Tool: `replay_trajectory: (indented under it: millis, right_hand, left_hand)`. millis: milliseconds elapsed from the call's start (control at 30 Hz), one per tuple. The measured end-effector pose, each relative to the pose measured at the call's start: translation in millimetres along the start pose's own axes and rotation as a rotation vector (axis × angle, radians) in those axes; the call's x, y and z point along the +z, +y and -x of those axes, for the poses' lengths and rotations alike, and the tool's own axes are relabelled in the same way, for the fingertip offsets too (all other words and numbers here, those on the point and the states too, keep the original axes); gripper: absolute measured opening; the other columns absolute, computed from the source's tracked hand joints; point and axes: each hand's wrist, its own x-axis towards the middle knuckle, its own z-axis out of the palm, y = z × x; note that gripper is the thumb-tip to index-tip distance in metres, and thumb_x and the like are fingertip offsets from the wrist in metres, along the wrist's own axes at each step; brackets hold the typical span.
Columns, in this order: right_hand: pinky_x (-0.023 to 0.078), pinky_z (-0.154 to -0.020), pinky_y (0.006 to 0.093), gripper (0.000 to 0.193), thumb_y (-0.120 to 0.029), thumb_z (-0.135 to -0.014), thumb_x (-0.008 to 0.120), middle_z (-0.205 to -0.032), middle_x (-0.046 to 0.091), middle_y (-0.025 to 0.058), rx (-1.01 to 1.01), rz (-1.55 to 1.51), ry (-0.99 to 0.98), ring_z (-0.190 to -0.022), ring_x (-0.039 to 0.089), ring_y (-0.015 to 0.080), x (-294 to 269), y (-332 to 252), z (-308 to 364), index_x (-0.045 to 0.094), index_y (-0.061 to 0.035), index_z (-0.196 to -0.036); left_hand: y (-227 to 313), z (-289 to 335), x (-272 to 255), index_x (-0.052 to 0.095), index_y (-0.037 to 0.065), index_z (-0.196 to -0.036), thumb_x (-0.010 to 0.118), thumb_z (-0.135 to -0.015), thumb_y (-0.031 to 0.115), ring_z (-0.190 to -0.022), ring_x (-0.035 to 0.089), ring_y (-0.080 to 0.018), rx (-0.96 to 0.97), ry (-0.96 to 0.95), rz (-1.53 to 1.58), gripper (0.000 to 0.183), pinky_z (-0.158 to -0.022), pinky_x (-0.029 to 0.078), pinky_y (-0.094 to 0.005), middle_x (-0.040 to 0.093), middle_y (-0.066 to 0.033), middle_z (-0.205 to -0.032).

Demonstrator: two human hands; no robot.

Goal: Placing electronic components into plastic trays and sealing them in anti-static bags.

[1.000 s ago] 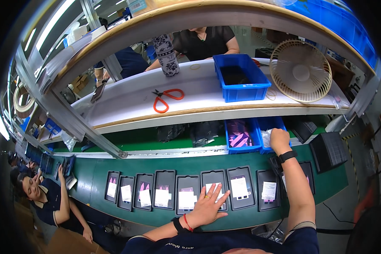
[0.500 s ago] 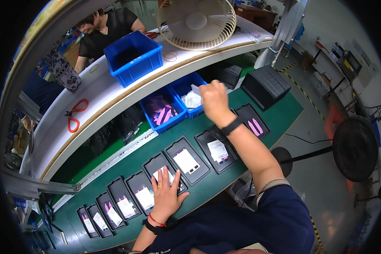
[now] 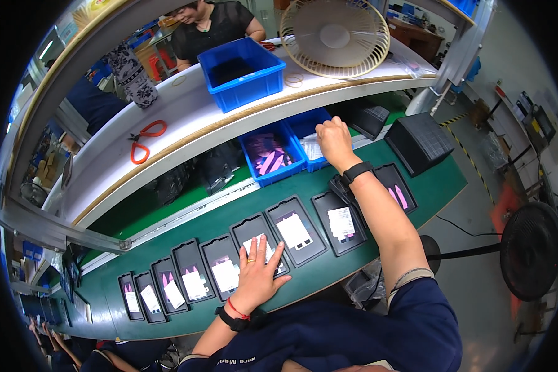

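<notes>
My left hand (image 3: 261,271) rests flat with fingers spread over a white card (image 3: 249,244) in a black tray (image 3: 245,227). My right hand (image 3: 336,144) is above a blue bin (image 3: 317,165) of white slips (image 3: 310,147). Its fingers are drawn together; anything between them is hidden. Beside that bin, another blue bin (image 3: 282,175) holds pink pieces (image 3: 271,163). Several black trays stand in a row, most with white cards and pink pieces. One tray (image 3: 319,198) under my right forearm carries white slips (image 3: 341,222); the rightmost shows two pink pieces (image 3: 398,197) and no white card.
A stack of black trays (image 3: 420,144) stands at the back right of the green table (image 3: 229,208). Along the raised white shelf are an empty-looking blue bin (image 3: 245,93), a fan (image 3: 335,37) and red-handled scissors (image 3: 146,141). A co-worker (image 3: 211,28) sits behind it.
The view has shifted, so the scene sits further right. My right hand stays at the slip bin; the pale piece seen by its fingers earlier is out of sight. My left hand remains on the same tray.
</notes>
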Motion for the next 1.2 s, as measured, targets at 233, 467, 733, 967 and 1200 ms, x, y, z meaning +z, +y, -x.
replay_trajectory:
  millis: [233, 467, 733, 967, 1200]
  right_hand:
    - [0.050, -0.070, 0.0454, 0.006, -0.002, -0.070, 0.061, -0.077, 0.064, 0.0203, 0.221, -0.064, -0.446, -0.075, 0.063, 0.0371, 10, -4, 0, 0.065, -0.0025, -0.074]
    - [0.052, -0.070, 0.0446, 0.008, -0.005, -0.072, 0.061, -0.076, 0.065, 0.0204, 0.202, -0.011, -0.355, -0.077, 0.064, 0.0370, 3, -9, -5, 0.069, -0.0039, -0.074]
    - [0.047, -0.065, 0.0421, 0.004, -0.010, -0.074, 0.066, -0.071, 0.063, 0.0125, 0.159, -0.070, -0.163, -0.071, 0.061, 0.0311, -35, -5, 11, 0.066, -0.0064, -0.075]
    - [0.040, -0.063, 0.0397, 0.011, -0.015, -0.074, 0.067, -0.064, 0.059, 0.0072, 0.339, 0.370, 0.050, -0.066, 0.055, 0.0264, -145, 61, 121, 0.062, -0.0079, -0.067]
    - [0.042, -0.085, 0.0427, 0.020, -0.026, -0.077, 0.067, -0.104, 0.062, 0.0176, 0.417, 0.257, -0.172, -0.096, 0.055, 0.0347, -120, 44, 177, 0.072, -0.0071, -0.082]
  left_hand:
    - [0, 1, -1, 0.042, 0.018, -0.138, 0.069, -0.075, 0.047, -0.131, 0.029, -0.0464, -0.005, 0.020, -0.023, 0.074, -0.104, 0.022, -0.0593, 0.032, -0.0289, -0.140]
    - [-2, 1, 0, 0.040, 0.016, -0.139, 0.068, -0.076, 0.048, -0.132, 0.027, -0.0461, 0.001, 0.009, -0.006, 0.076, -0.104, 0.021, -0.0600, 0.030, -0.0282, -0.141]
    - [-1, 1, 1, 0.041, 0.016, -0.138, 0.069, -0.075, 0.047, -0.132, 0.027, -0.0461, 0.016, 0.014, -0.006, 0.076, -0.104, 0.021, -0.0599, 0.030, -0.0280, -0.141]
    - [5, -4, -2, 0.039, 0.016, -0.140, 0.069, -0.075, 0.045, -0.134, 0.024, -0.0448, 0.004, -0.025, 0.018, 0.076, -0.105, 0.019, -0.0590, 0.026, -0.0269, -0.144]
    - [-7, 6, -4, 0.038, 0.018, -0.140, 0.072, -0.073, 0.042, -0.133, 0.025, -0.0451, -0.044, -0.014, -0.014, 0.079, -0.104, 0.020, -0.0602, 0.027, -0.0270, -0.143]
